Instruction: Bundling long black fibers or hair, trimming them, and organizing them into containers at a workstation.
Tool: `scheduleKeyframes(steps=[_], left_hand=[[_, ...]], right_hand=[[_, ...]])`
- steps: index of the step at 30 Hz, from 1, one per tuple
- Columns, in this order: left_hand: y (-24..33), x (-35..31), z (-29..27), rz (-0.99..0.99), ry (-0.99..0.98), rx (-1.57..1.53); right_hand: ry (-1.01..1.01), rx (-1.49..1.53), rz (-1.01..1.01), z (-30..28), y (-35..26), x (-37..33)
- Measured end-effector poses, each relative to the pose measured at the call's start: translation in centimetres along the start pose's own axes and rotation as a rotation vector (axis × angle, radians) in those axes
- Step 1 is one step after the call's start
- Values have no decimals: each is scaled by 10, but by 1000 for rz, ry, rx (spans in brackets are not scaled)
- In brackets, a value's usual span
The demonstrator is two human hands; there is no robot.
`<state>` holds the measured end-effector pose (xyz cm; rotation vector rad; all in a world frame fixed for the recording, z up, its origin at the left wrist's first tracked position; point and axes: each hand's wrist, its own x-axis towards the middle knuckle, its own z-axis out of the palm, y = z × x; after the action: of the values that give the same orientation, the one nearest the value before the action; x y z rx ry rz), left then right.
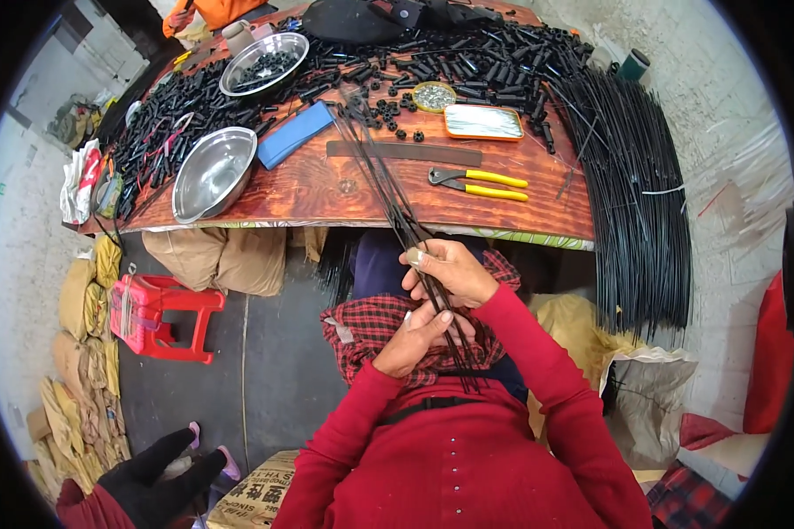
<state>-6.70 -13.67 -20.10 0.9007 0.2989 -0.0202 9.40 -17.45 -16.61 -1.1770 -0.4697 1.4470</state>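
Observation:
Both my hands are closed around a loose bundle of thin black rods (385, 187), which slants over the table's front edge toward my lap. My right hand (454, 271) pinches the bundle higher up, with the thumb lying on top. Lower down, my left hand (412, 340) wraps round the same rods, near their lower ends. The far ends fan out above the wooden table (538, 207), over a flat dark metal strip (450, 154). Cutting pliers with yellow handles (485, 183) lie to the right of the bundle.
Black tubular parts (494, 66) heap across the back. Left stand a shiny bowl (210, 181), another bowl (265, 66) and a blue case (295, 135). A small dish (433, 96) and a tray (483, 122) hold small pieces. Long black rods (640, 203) overhang the right edge. A red stool (163, 309) stands left.

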Motion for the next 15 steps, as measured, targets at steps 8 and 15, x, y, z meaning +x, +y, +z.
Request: scheduleKeyframes(steps=[8, 15], left_hand=[[21, -14, -16, -98, 29, 178], [73, -17, -31, 211, 351, 175]], right_hand=[[76, -120, -148, 11, 8, 5], [115, -233, -189, 23, -1, -23]])
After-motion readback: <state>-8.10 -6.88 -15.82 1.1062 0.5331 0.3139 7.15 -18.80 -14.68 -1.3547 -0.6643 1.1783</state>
